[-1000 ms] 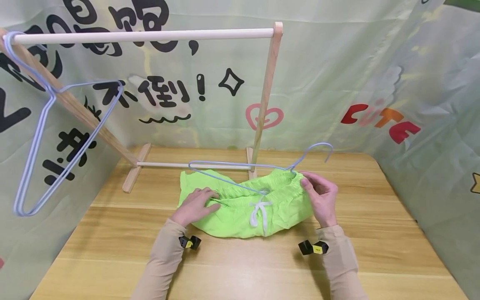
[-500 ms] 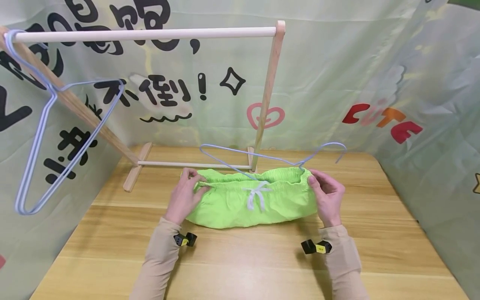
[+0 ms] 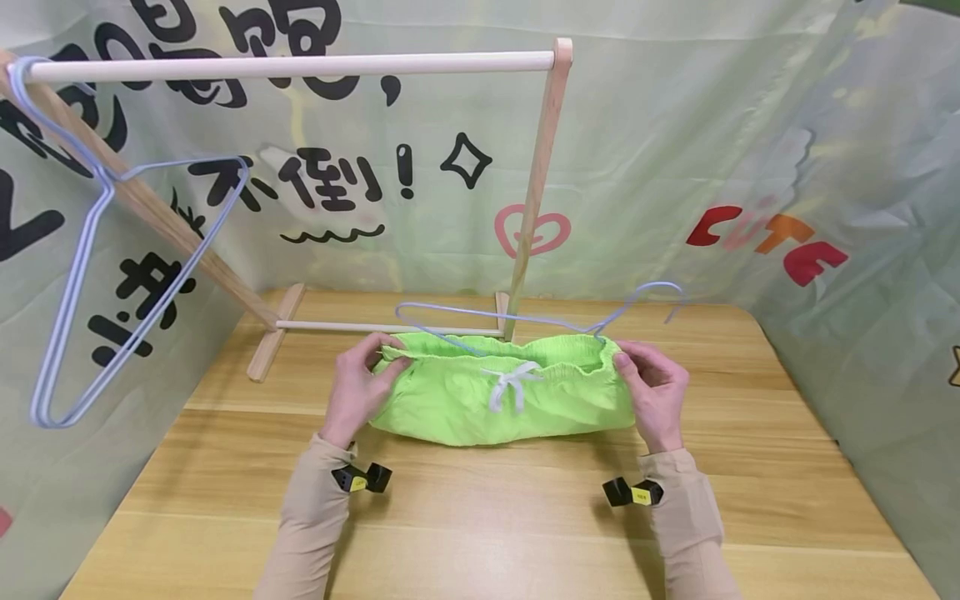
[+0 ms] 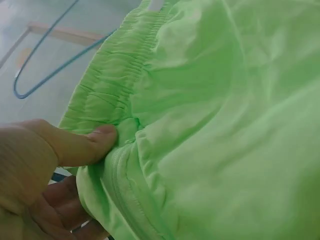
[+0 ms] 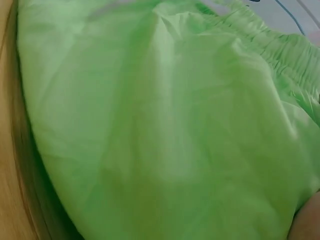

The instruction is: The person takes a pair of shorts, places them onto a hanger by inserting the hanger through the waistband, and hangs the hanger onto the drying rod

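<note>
Bright green shorts (image 3: 480, 408) with a gathered elastic waistband and a white drawstring bow (image 3: 512, 383) are held up by both hands in the head view. My left hand (image 3: 356, 387) pinches the waistband's left end, thumb in front; the left wrist view shows that thumb (image 4: 90, 145) pressing the cloth beside a seam. At the waistband's right end my right hand (image 3: 656, 392) grips the cloth. A pale blue wire hanger (image 3: 517, 315) slants through the waist opening, its hook out to the right. Its lower right part is hidden inside the shorts.
A wooden rack with a white top rail (image 3: 300, 67) stands at the back left. Two or so more blue hangers (image 3: 82, 242) hang from its left end. Printed cloth walls (image 3: 675, 125) enclose the wooden table (image 3: 480, 517) behind and at the sides.
My left hand has gone from lying on the shorts' front to pinching the waistband's left end, moving left and up. The shorts are now raised and stretched, and the hanger has shifted right.
</note>
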The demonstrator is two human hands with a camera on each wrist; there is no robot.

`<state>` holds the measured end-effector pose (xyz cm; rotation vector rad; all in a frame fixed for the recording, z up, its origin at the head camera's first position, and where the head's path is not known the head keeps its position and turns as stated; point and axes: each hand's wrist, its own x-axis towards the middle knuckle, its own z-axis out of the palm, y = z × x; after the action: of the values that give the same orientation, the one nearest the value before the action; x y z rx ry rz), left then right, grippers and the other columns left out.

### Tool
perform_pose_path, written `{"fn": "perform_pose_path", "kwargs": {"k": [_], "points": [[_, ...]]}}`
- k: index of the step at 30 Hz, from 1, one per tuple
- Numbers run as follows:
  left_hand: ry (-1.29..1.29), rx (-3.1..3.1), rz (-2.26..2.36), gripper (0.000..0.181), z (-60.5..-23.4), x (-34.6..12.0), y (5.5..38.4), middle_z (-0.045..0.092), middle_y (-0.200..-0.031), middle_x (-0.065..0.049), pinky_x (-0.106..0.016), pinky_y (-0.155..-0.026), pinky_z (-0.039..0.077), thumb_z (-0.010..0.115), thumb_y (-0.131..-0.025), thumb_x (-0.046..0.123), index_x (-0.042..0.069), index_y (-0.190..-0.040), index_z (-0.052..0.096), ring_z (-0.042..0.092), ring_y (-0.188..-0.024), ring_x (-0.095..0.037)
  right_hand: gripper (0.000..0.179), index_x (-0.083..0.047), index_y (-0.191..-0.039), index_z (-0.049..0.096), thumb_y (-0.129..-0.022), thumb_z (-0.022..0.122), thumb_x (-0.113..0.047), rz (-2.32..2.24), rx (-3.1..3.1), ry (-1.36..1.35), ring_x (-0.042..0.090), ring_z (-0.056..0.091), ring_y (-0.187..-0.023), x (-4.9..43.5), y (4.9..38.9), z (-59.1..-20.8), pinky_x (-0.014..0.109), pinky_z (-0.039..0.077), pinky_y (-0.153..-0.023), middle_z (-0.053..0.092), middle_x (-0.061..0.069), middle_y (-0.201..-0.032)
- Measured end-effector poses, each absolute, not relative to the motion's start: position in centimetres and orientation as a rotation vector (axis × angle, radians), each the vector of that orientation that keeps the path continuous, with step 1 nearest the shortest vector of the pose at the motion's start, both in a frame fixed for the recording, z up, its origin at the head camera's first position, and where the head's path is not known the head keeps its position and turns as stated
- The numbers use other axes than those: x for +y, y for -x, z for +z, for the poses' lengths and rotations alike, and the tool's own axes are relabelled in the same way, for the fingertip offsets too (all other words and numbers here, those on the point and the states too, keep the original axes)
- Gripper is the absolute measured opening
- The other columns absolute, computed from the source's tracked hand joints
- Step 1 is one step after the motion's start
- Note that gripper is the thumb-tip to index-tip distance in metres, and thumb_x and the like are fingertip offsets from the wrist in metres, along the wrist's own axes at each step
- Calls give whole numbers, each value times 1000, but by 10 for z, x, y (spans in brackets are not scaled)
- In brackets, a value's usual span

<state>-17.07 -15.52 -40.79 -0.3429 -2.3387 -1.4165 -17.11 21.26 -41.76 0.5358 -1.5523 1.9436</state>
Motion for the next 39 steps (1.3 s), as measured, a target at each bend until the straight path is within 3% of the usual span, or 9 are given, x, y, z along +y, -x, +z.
{"fn": "perform_pose_path", "kwargs": {"k": [2,9,16,24,26,32,35,39], "points": [[331,-2272,-1488,19,-406,-157,171,75,-102,-17,-14,-85,57,76,-82,-7,-1,-99,69,74,-94,-18,25,-1,-99,77,-89,62,17,1933,-1566,-539,1,69,-76,212,171,-418,11,55,-68,79,-5,-94],[408,-2127,-1507,20,-405,-160,171,73,-97,-22,-10,-82,56,73,-85,-8,-5,-103,66,65,-86,4,29,-1,-99,77,-88,60,19,1914,-1582,-548,0,68,-77,212,172,-420,11,54,-68,79,-5,-94],[474,-1973,-1595,27,-401,-158,170,68,-100,-31,-12,-84,57,65,-88,-13,-12,-114,59,65,-90,4,23,3,-99,76,-88,62,17,1909,-1602,-584,1,69,-79,214,172,-421,11,55,-68,79,-5,-96],[475,-1924,-1606,34,-400,-159,170,67,-101,-32,-12,-77,55,62,-90,-13,-12,-124,55,64,-89,3,33,-4,-99,77,-88,60,20,1899,-1617,-583,0,69,-78,213,172,-421,10,55,-68,79,-7,-95],[445,-1920,-1617,36,-400,-159,170,71,-100,-24,-13,-75,56,64,-90,-11,-10,-126,56,65,-87,2,34,-7,-99,77,-88,60,20,1897,-1622,-576,0,69,-78,213,172,-422,10,55,-68,79,-7,-95],[309,-1877,-1700,31,-396,-159,167,73,-97,23,-13,-79,58,70,-88,-7,-13,-117,64,70,-86,3,29,0,-99,77,-88,59,21,1918,-1615,-578,1,69,-77,213,172,-421,11,54,-68,79,-5,-95],[283,-1867,-1729,27,-394,-160,166,73,-96,26,-12,-79,58,73,-86,-7,-15,-110,66,71,-86,4,31,0,-98,77,-87,59,21,1906,-1635,-570,1,69,-76,213,172,-421,11,54,-67,79,-5,-94],[292,-1871,-1736,25,-394,-161,166,75,-96,23,-13,-76,59,74,-85,-5,-14,-107,69,73,-84,1,33,-1,-98,77,-86,58,23,1901,-1644,-581,0,68,-75,213,172,-421,10,54,-66,79,-5,-94]]}}
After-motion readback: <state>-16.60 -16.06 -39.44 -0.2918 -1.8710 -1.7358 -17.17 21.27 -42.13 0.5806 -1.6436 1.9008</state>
